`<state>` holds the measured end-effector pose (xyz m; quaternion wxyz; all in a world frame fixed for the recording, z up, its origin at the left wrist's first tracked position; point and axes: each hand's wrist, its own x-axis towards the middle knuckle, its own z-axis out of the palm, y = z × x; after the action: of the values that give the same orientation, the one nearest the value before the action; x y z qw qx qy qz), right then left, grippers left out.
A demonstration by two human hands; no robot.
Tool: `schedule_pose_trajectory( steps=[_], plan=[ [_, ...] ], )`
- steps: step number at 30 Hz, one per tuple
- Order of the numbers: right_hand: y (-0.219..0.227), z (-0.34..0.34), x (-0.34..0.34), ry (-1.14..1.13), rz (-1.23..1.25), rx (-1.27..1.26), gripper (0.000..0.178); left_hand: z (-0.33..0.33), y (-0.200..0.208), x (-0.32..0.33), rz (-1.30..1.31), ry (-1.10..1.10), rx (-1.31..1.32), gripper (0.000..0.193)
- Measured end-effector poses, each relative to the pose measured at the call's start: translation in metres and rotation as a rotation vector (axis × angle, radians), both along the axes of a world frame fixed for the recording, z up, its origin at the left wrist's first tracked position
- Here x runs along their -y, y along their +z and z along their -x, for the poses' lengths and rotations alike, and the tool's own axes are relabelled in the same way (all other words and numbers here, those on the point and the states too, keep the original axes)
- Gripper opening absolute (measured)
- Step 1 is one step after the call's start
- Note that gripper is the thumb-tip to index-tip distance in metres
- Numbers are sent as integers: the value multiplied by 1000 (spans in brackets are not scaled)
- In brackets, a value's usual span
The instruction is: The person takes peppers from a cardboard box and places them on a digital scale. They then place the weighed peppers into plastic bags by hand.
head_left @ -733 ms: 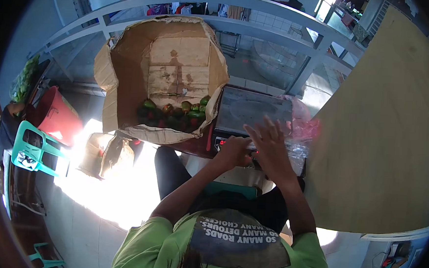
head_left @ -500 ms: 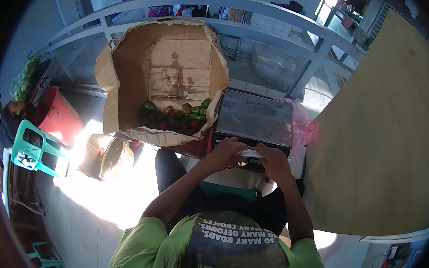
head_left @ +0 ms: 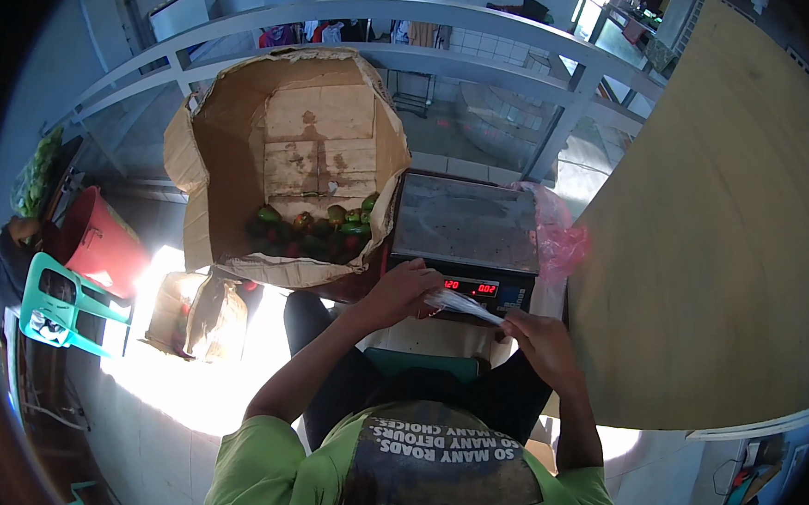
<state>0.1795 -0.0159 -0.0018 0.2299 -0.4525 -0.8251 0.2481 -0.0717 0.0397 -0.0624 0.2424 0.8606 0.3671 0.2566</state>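
Note:
A thin clear plastic bag (head_left: 464,303) is stretched between my two hands, in front of a digital weighing scale (head_left: 466,224). My left hand (head_left: 404,296) is closed on one end, near the scale's left front corner. Lower and to the right, my right hand (head_left: 544,349) pinches the other end. The scale's flat metal platform carries nothing, and its red display (head_left: 469,287) is lit. Left of the scale stands a large open cardboard box (head_left: 283,273). At its bottom lie several green and reddish vegetables (head_left: 313,233) that look like peppers, partly in shadow.
Pink plastic bags (head_left: 561,234) lie at the scale's right side. A large tan board (head_left: 710,262) rises on the right. A smaller carton (head_left: 211,315), a red bucket (head_left: 104,243) and a green plastic chair (head_left: 54,296) are at left. A railing (head_left: 490,63) runs behind.
My hands have moved apart, the right one down and rightward, drawing the plastic bag out between them. The scale's display now shows more fully. The whole view has shifted slightly.

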Motion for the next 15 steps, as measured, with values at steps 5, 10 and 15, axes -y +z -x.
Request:
schedule_pose_trajectory(
  steps=[5, 10, 15],
  plan=[
    [12, -16, -4, -174, -176, 101, 12, 0, 11, 2, 65, -114, 80, 23],
    [2, -24, -20, -253, -241, 21, 10, -4, 60, 9, -87, -97, 74, 21],
    [-13, -26, -39, -280, -373, 37, 10, -14, 85, 9, 160, -99, 177, 14]
  ],
)
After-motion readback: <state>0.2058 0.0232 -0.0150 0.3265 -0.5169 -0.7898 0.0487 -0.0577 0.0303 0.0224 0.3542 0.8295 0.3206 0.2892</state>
